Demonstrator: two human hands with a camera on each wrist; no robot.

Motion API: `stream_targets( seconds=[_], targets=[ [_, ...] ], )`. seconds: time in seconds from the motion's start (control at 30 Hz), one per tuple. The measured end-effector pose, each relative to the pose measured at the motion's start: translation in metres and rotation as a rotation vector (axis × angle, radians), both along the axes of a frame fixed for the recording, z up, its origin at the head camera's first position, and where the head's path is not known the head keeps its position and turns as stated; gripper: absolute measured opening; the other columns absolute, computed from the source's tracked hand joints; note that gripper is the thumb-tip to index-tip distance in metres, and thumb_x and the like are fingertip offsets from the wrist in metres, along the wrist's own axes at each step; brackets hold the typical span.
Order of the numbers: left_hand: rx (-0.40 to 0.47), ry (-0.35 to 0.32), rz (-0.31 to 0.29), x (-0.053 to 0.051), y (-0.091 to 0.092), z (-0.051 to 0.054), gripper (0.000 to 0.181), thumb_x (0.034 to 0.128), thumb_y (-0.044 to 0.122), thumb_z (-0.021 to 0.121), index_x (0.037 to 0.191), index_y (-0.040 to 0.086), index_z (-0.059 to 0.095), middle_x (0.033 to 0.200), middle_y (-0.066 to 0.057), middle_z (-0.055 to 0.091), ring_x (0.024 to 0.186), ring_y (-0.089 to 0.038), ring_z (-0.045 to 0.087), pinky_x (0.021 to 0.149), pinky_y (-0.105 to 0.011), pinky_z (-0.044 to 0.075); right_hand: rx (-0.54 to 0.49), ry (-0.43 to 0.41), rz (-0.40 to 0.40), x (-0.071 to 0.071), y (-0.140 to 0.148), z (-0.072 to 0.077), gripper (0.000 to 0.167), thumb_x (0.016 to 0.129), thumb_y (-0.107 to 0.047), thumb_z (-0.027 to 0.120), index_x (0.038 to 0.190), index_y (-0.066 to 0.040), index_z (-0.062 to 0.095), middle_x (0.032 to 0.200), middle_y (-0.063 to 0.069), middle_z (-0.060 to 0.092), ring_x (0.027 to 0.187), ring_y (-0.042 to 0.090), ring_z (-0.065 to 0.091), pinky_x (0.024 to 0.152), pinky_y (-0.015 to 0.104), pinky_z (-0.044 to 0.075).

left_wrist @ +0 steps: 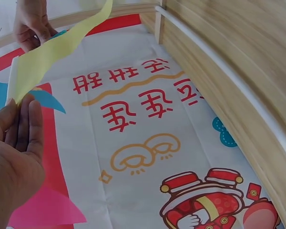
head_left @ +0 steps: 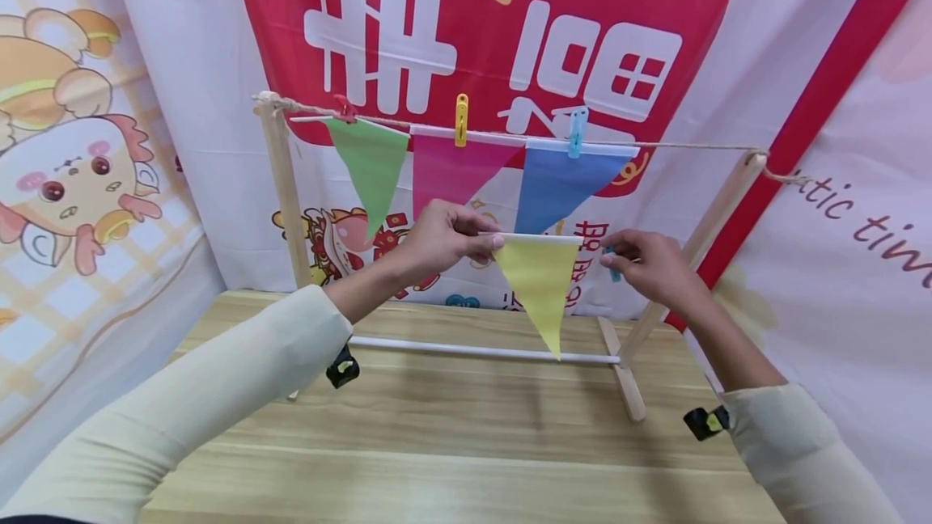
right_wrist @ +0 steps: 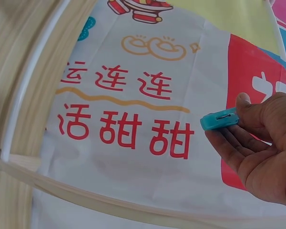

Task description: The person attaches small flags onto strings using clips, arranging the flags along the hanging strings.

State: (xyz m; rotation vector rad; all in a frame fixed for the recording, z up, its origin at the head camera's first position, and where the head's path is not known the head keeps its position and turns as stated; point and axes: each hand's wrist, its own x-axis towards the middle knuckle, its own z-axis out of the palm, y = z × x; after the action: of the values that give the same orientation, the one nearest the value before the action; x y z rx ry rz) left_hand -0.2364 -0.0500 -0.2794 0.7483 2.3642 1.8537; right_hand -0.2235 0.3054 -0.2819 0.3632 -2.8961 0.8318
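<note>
My left hand point(head_left: 446, 239) pinches the left top corner of a yellow triangular pennant point(head_left: 540, 281), which hangs by its white top edge in front of the rack. A teal clothespin point(right_wrist: 220, 119) is held between thumb and fingers of my right hand point(head_left: 650, 267), just right of the pennant. Behind them, a twine line point(head_left: 695, 146) carries a green pennant point(head_left: 371, 164) with a red clothespin point(head_left: 345, 109), a pink pennant point(head_left: 455, 172) with a yellow clothespin point(head_left: 461, 120), and a blue pennant point(head_left: 561, 184) with a light blue clothespin point(head_left: 578, 133).
The twine runs between two wooden posts, left point(head_left: 286, 184) and right point(head_left: 721, 217). A white rod point(head_left: 473, 350) joins them low down, above the wooden tabletop point(head_left: 451, 443). A printed cloth backdrop point(head_left: 218, 144) stands close behind the rack.
</note>
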Motion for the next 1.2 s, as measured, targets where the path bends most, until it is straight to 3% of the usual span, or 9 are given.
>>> stream_targets(
  seconds=[0.33,0.57,0.93,1.03,1.2],
  targets=[
    [0.001,-0.019,0.018,-0.001,0.006,0.005,0.026,0.1003,0.017,0.088,0.122,0.004,0.086,0.117,-0.014,0.086,0.095,-0.028,0.087,0.096,-0.052,0.071,0.004,0.012,-0.034,0.001,-0.001,0.017,0.047,0.109,-0.027,0.077,0.149,-0.002,0.068,0.137,0.024,0.077,0.115,0.04,0.076,0.099,0.054,0.071],
    [-0.011,-0.03,0.025,0.0,0.009,0.013,0.025,0.1024,0.016,0.085,0.125,0.004,0.085,0.118,-0.014,0.086,0.098,-0.028,0.087,0.092,-0.042,0.072,0.002,0.053,-0.036,0.003,-0.001,0.026,0.048,0.108,-0.029,0.077,0.148,-0.005,0.069,0.138,0.021,0.077,0.113,0.038,0.077,0.098,0.054,0.071],
    [-0.007,-0.037,0.023,-0.003,0.015,0.021,0.027,0.1035,0.015,0.084,0.127,0.002,0.083,0.119,-0.016,0.086,0.105,-0.039,0.086,0.092,-0.044,0.073,-0.012,0.121,-0.039,0.01,0.0,0.039,0.048,0.108,-0.029,0.078,0.148,-0.004,0.068,0.136,0.021,0.077,0.113,0.039,0.078,0.099,0.06,0.07],
    [0.0,-0.025,0.032,-0.004,0.018,0.023,0.025,0.1024,0.015,0.085,0.124,0.002,0.084,0.115,-0.016,0.087,0.104,-0.039,0.086,0.091,-0.047,0.073,-0.019,0.137,-0.034,0.011,0.0,0.043,0.048,0.108,-0.029,0.078,0.148,-0.005,0.068,0.135,0.021,0.077,0.112,0.038,0.078,0.098,0.058,0.07],
    [0.011,-0.018,0.044,-0.005,0.024,0.026,0.025,0.1006,0.017,0.088,0.121,0.002,0.086,0.11,-0.015,0.087,0.097,-0.033,0.087,0.085,-0.04,0.073,-0.027,0.161,-0.039,0.013,0.002,0.049,0.049,0.108,-0.031,0.077,0.149,-0.006,0.068,0.135,0.02,0.077,0.111,0.037,0.077,0.095,0.051,0.071]
  ],
)
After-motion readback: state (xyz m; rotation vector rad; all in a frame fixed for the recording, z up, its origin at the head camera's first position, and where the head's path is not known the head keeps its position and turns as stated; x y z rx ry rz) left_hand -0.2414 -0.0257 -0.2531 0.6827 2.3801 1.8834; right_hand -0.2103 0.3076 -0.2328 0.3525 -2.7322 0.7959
